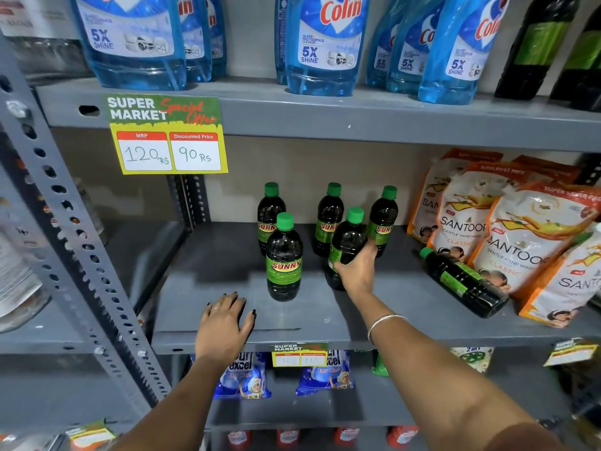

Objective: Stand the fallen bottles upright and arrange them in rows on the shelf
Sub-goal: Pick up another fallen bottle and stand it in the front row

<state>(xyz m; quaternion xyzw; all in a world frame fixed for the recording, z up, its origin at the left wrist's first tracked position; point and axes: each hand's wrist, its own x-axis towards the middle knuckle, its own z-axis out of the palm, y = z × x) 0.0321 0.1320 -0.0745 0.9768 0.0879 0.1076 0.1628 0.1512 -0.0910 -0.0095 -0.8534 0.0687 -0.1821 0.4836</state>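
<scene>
Several dark Sunny bottles with green caps stand on the grey middle shelf [227, 255]. Three stand in a back row [269, 216] [328, 219] [383, 219]. One stands alone in front [284, 258]. My right hand [357, 271] is shut around the lower body of another upright bottle [348, 242] in the front row. One more bottle [461, 281] lies on its side at the right, cap pointing back-left, against the pouches. My left hand [224, 323] rests flat on the shelf's front edge, fingers spread, holding nothing.
Orange-white Santoor hand-wash pouches [507, 242] crowd the right end of the shelf. Blue Colin cleaner bottles [325, 43] stand on the shelf above, behind a price card [167, 135]. Detergent packets [244, 375] lie on the shelf below. A perforated grey upright [65, 222] stands at left.
</scene>
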